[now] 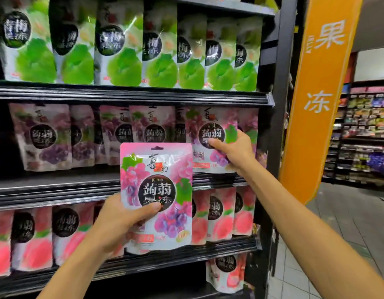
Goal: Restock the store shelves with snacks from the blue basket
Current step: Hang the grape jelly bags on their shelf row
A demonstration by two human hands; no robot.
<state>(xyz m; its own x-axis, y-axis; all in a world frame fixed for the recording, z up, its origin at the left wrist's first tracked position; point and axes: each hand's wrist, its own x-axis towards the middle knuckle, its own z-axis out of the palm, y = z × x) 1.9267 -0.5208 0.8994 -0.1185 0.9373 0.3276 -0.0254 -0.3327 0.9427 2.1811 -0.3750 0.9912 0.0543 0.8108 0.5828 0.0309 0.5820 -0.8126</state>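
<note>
1. Far left, shelves (57, 188): three rows of stand-up pouches. Green pouches (122, 46) on top read 青梅果冻. Grape pouches (44, 137) in the middle read 蒟蒻果冻. Pink pouches (35, 238) sit below, their print too blurred to read in full.
2. Left hand (122, 221): grips the held pouch (156, 197) at its lower left, thumb across the front and fingers behind. The pouch is upright in the air, in front of the shelf edge and not on any row.
3. Held pouch writing: 蒟蒻果冻 in a dark circle, with small Latin letters above it that I can't read. There is brush-script brand lettering at the top and a hang slot in the top seal.
4. Handling, my judgement: glossy film, so slippery. Soft walls with loose lumpy fill, light to moderate weight, not fragile. Grip low on the body or pinch the flat top seal; it should stand on its base.
5. Right hand (232, 149): holds the shelf pouch (208, 137), same grape print, at the right end of the middle row. The thumb is on the front and the fingers wrap the right edge.
6. Right of the shelves: an orange sign (322, 83) reads 果冻.
7. Blue basket: not in view.
</note>
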